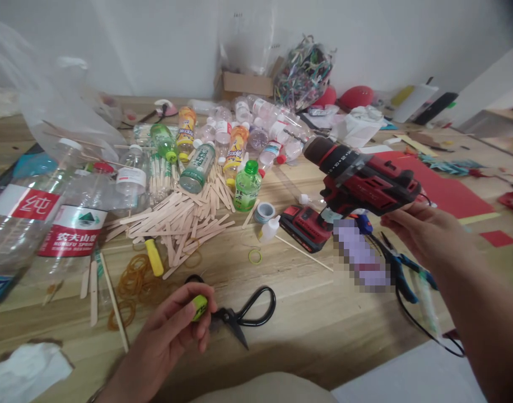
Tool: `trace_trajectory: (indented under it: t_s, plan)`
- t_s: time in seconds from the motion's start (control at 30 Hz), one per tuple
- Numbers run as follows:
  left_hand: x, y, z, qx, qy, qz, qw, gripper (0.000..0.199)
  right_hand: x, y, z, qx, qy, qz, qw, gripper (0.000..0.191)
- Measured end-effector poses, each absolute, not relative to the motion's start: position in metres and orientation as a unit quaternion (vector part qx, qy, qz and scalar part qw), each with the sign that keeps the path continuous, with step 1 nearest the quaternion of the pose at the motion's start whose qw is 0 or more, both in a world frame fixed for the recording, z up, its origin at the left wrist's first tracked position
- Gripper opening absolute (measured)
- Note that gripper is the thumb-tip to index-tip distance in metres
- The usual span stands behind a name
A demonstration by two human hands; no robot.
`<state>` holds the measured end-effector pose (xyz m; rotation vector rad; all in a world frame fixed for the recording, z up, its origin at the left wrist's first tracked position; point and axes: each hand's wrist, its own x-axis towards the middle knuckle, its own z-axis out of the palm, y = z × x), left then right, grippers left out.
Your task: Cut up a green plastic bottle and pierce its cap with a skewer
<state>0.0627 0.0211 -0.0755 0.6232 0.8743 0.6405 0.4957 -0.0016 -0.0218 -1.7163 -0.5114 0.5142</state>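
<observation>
While the left hand (172,330) hangs low over the near edge of the wooden tabletop (307,313), its thumb and fingertips pinch a small yellow-green cap (200,307), with the other fingers curled in. The right hand (420,229) is closed around the rear of a red cordless drill (365,182), holding it in the air over the right half of the tabletop with the chuck pointing left and away. Cap and drill are well apart, so this reads as a readying step. Bringing them together would call for a steady hold on the cap, fingers out of the chuck's line, and a firmer grip on the drill's handle. Black scissors (243,313) lie just beside the cap, a red battery pack (306,226) sits below the drill, and blue-handled pliers (401,268) rest under the right wrist. Farther out lie rubber bands (133,285), a heap of craft sticks (185,215), a green bottle (247,187) and big clear bottles (71,224) toward the left edge. Whether a bit sits in the chuck is hard to tell (it blurs into the clutter behind). A pixelated patch hides the drill's lower handle, and the right forearm is cut off by the frame.
</observation>
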Motion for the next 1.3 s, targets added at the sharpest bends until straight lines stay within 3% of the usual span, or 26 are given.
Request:
trace_trajectory:
  t_s: [0.27, 0.53, 0.73, 0.87, 1.03, 1.17, 1.3]
  plan:
    - [0.061, 0.022, -0.078, 0.287, 0.410, 0.294, 0.814, 0.035, 0.499, 0.000, -0.029, -0.758, -0.326, 0.216, 0.522, 0.029]
    - [0.061, 0.022, -0.075, 0.294, 0.420, 0.294, 0.806, 0.037, 0.446, -0.043, -0.065, -0.808, -0.494, 0.149, 0.284, 0.028]
    - [0.063, 0.020, -0.072, 0.285, 0.416, 0.283, 0.816, 0.037, 0.400, -0.056, -0.105, -0.817, -0.530, 0.108, 0.201, 0.028]
    - [0.063, 0.019, -0.072, 0.295, 0.418, 0.284, 0.811, 0.036, 0.381, -0.050, -0.106, -0.793, -0.553, 0.136, 0.216, 0.023]
    - [0.060, 0.018, -0.083, 0.294, 0.404, 0.292, 0.816, 0.037, 0.380, -0.048, -0.099, -0.759, -0.548, 0.158, 0.313, 0.023]
    - [0.057, 0.018, -0.093, 0.274, 0.379, 0.302, 0.831, 0.040, 0.416, -0.033, -0.084, -0.768, -0.451, 0.074, 0.448, 0.038]
    - [0.060, 0.017, -0.087, 0.253, 0.376, 0.283, 0.845, 0.047, 0.437, 0.005, -0.060, -0.702, -0.470, 0.142, 0.515, 0.054]
